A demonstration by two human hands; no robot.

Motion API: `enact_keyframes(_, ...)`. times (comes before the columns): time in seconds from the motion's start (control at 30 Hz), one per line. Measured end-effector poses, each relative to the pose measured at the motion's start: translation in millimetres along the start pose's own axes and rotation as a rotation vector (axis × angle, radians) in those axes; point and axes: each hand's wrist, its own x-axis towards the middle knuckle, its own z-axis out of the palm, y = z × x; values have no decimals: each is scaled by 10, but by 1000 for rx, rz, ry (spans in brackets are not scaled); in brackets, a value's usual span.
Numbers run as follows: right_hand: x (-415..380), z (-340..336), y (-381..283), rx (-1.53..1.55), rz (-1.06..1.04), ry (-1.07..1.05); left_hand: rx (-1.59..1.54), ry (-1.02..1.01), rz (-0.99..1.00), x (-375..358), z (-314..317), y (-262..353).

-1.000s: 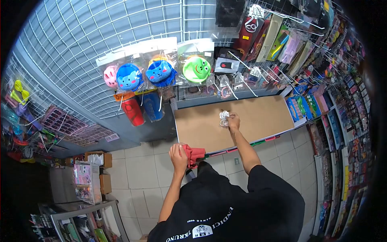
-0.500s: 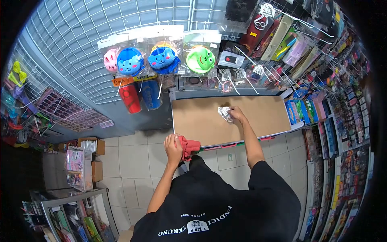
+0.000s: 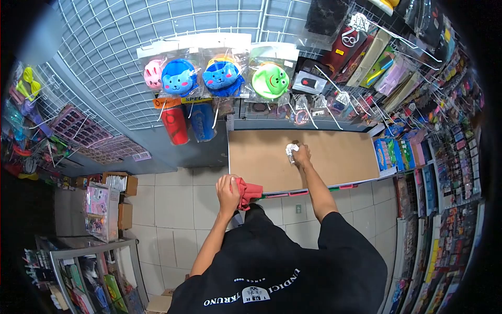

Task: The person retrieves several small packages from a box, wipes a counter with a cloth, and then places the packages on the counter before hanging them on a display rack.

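Observation:
My left hand (image 3: 227, 189) is closed on a crumpled red cloth (image 3: 250, 192) by the near left corner of a brown-topped shelf (image 3: 340, 157). Farther in, my right hand (image 3: 301, 156) reaches over the brown surface. Its fingers are curled round a small bunch of white tags (image 3: 291, 151), whose left side sticks out past them. What hangs from the tags is hidden by the fingers.
Packaged animal-face pouches (image 3: 223, 76) hang from a white wire grid (image 3: 198, 18) above the shelf. Metal hooks (image 3: 329, 78) with goods jut out on the right. Blue packets (image 3: 388, 153) stand at the shelf's right end. A glass-topped case (image 3: 97, 251) is behind on the left.
The view has shifted slightly, so the scene sits a little to the right. My right hand and the white tags have turned a little on the shelf. My left hand keeps the red cloth.

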Motion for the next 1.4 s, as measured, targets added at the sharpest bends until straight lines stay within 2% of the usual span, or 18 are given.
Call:
enact_keyframes(0.13,155,171,148,295,-24,-50,-6,12,7,3,3,-17)
enact_keyframes(0.23,-16,51,28,364,-17,-19,-9,19,16,2,8,-33)
enact_keyframes(0.37,-104,255,75,807,-229,-42,-12,41,17,1,15,-25)
enact_keyframes(0.43,-349,97,-131,1024,-288,-143,-15,52,15,-1,17,-40)
enact_keyframes(0.63,-1067,-460,-939,1252,-389,-255,-27,66,10,-6,19,-24)
enact_keyframes(0.77,-1335,-607,-1419,1335,-588,-286,-18,45,-3,-15,11,-43)
enact_keyframes(0.87,-1598,-787,-1729,1264,-638,-392,-11,21,-55,7,-51,40)
enact_keyframes(0.97,-1794,-853,-1939,1229,-711,-460,-315,108,-192,225,-156,258)
enact_keyframes(1.03,-1951,-906,-2051,1179,-737,-497,-475,57,-156,405,-293,416)
enact_keyframes(1.1,-2094,-880,-2164,1086,-864,-451,-636,-60,-153,541,-415,570)
enact_keyframes(1.13,-2121,-852,-2189,1036,-852,-438,-603,-132,-284,589,-515,741)
enact_keyframes(1.27,-2203,-988,-2254,884,-865,-428,-627,-81,-230,609,-513,751)
enact_keyframes(1.4,-2202,-812,-2198,891,-899,-325,-618,-67,-174,536,-401,605)
